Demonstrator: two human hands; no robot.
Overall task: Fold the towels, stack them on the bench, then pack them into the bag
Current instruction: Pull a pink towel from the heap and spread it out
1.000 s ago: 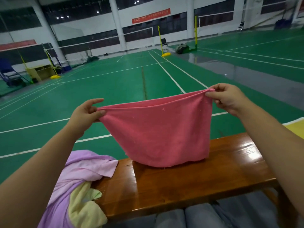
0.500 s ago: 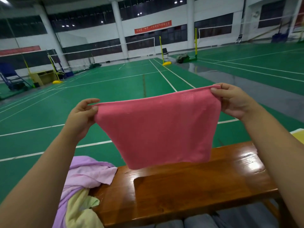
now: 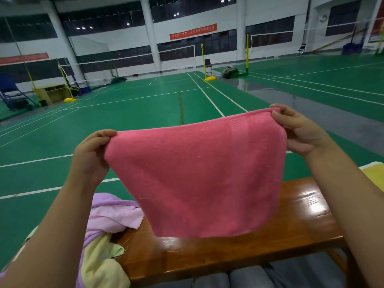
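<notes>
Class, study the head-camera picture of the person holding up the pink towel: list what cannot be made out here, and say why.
- Bench top behind the pink towel: head view, the towel hides it.
- Purple towel and yellow towel: partly hidden by the left forearm.
- Yellow thing at right: cut off by the edge.
- Red banner: lettering too small.
- Bag: not in view.

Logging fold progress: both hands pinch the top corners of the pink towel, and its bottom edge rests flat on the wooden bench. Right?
Not quite. The left hand and right hand do pinch the pink towel by its top corners, but the head view shows its bottom edge hanging just above the glossy wooden bench, not resting on it.
</notes>
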